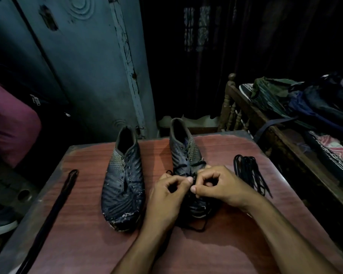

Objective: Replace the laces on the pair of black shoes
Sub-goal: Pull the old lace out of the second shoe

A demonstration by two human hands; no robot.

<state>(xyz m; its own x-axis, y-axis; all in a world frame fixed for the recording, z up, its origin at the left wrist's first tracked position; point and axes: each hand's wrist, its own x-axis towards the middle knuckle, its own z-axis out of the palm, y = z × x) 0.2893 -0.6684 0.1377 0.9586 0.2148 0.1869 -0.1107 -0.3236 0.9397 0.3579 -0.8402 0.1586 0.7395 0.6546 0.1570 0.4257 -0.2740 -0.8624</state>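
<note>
Head view: left hand (169, 191) and right hand (219, 186) meet over the right shoe (186, 155) on the bench (83, 224), fingers pinching its black lace (194, 228). Left shoe (124, 180) stands unlaced; bundled laces (249, 173) lie far right.

Two bare forearms in view, no sleeves, no watch/rings/gloves visible. Left hand (167, 191) & right hand (219, 185): short trimmed nails, pale nail tips visible on thumbs. Lighting dim.

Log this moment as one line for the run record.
left hand: pinching lace | right hand: pinching lace | right shoe: being laced | left shoe: no lace | lace bundle: on table, right
</note>
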